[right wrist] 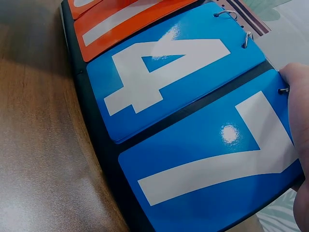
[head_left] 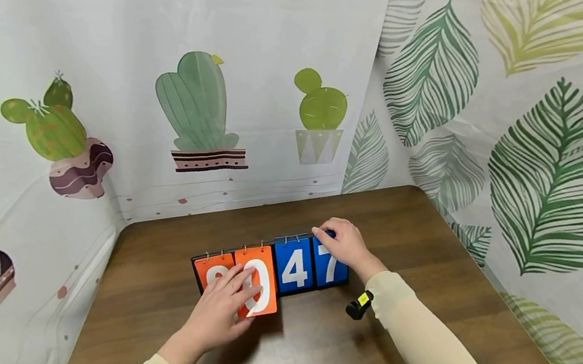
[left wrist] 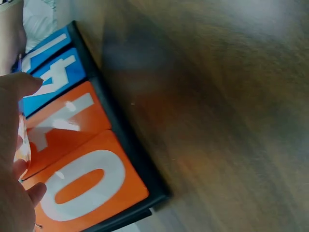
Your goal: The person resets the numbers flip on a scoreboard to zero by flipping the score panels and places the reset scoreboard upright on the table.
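A tabletop flip scoreboard (head_left: 280, 295) with a black frame and ringed number cards stands tilted on the table. My left hand (head_left: 220, 311) holds an orange 0 card (head_left: 267, 299), lifted off the board, with fingers over its front. Beneath it, the left wrist view shows an orange card with a 1 (left wrist: 67, 123) beside another orange 0 card (left wrist: 116, 166). My right hand (head_left: 346, 242) grips the frame's top right corner, above the blue 7 card (right wrist: 207, 166). Next to that hangs the blue 4 card (right wrist: 169, 72). Some left fingertips are hidden in the head view.
The brown wooden table (head_left: 314, 351) extends around the scoreboard. Behind it hangs a white cloth (head_left: 247, 15) printed with cacti, and a leaf-patterned cloth (head_left: 451, 173) hangs on the right. A black wrist camera (head_left: 359, 306) sits by the right sleeve.
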A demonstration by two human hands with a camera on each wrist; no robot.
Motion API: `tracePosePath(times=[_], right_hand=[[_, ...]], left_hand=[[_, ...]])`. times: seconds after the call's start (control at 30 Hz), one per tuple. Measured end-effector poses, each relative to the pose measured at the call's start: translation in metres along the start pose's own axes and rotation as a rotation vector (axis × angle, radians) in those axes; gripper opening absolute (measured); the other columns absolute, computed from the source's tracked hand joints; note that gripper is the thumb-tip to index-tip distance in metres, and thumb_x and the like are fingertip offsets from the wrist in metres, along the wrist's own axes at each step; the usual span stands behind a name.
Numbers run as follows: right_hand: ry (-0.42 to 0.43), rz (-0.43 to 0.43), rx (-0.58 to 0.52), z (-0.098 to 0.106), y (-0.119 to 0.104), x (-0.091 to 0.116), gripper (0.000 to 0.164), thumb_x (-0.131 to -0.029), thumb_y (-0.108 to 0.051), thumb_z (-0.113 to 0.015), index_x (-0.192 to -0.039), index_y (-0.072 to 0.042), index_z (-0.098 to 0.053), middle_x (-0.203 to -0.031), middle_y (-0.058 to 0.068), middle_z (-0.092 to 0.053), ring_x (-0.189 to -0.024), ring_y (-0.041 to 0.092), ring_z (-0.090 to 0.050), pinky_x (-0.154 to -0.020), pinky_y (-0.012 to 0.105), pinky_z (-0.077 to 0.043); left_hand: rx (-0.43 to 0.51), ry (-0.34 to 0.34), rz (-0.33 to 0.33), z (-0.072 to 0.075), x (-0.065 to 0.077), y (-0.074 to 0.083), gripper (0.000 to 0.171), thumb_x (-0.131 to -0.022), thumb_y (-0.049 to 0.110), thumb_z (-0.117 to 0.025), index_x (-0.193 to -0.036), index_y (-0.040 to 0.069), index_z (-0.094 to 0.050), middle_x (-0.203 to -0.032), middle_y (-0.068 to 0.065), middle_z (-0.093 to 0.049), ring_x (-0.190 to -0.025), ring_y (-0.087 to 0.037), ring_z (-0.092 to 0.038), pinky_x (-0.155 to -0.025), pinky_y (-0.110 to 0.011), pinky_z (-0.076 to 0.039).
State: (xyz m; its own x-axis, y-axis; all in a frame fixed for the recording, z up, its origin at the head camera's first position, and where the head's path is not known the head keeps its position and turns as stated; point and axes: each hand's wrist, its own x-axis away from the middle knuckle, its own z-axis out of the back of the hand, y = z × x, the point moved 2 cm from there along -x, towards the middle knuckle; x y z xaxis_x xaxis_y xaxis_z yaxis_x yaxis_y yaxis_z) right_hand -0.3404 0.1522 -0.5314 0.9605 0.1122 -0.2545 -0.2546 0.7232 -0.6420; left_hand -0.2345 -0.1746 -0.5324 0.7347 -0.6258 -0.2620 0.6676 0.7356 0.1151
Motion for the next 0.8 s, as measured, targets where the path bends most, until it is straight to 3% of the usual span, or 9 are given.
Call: tracePosePath(times=[0.2,0.43,0.5,0.63,0.8], right_hand=[[-0.001,-0.003,0.0,-0.002,0.001,0.0,0.038,-0.1,-0.055,-0.058,-0.103,-0.022,-0.077,-0.109,-0.001,-0.073,-0.109,0.024,-0.064,-0.1,0.05,-0.053],[-0.013,-0.015,0.005,-0.003,0.001,0.001,0.04,-0.101,-0.056,-0.056,-0.105,-0.022,-0.077,-0.111,-0.001,-0.073,-0.111,0.023,-0.064,-0.101,0.051,-0.053],[-0.016,-0.016,0.004,-0.003,0.001,0.001,0.04,-0.101,-0.056,-0.056,-0.105,-0.022,-0.076,-0.112,-0.001,-0.072,-0.112,0.023,-0.064,-0.1,0.051,-0.053],[-0.009,-0.013,0.0,-0.002,0.0,0.001,0.04,-0.101,-0.056,-0.056,-0.105,-0.022,-0.076,-0.112,-0.001,-0.072,-0.112,0.024,-0.064,-0.1,0.053,-0.053],[0.006,-0.001,0.002,-0.002,0.001,-0.001,0.041,-0.101,-0.057,-0.056,-0.104,-0.021,-0.077,-0.111,0.0,-0.073,-0.11,0.024,-0.064,-0.098,0.053,-0.054]], left_hand=[[-0.038,0.03,-0.003,-0.011,0.004,-0.007,0.057,-0.078,0.037,-0.087,-0.131,0.028,-0.069,-0.158,-0.003,-0.05,-0.15,-0.033,-0.04,-0.109,-0.067,-0.042],[-0.01,0.078,0.004,-0.014,0.004,-0.012,0.05,-0.081,0.029,-0.086,-0.128,0.022,-0.072,-0.156,-0.008,-0.052,-0.144,-0.037,-0.047,-0.108,-0.066,-0.044],[0.022,0.137,-0.006,-0.012,0.003,-0.014,0.043,-0.083,0.027,-0.085,-0.124,0.019,-0.075,-0.152,-0.01,-0.056,-0.14,-0.038,-0.051,-0.107,-0.066,-0.046],[0.08,0.317,-0.017,0.001,-0.001,-0.02,0.032,-0.083,0.019,-0.082,-0.114,0.012,-0.078,-0.139,-0.014,-0.065,-0.131,-0.04,-0.058,-0.103,-0.066,-0.047],[0.11,0.477,0.069,0.019,0.0,-0.032,0.026,-0.083,0.015,-0.076,-0.109,0.01,-0.078,-0.131,-0.013,-0.07,-0.127,-0.038,-0.058,-0.097,-0.065,-0.047]])
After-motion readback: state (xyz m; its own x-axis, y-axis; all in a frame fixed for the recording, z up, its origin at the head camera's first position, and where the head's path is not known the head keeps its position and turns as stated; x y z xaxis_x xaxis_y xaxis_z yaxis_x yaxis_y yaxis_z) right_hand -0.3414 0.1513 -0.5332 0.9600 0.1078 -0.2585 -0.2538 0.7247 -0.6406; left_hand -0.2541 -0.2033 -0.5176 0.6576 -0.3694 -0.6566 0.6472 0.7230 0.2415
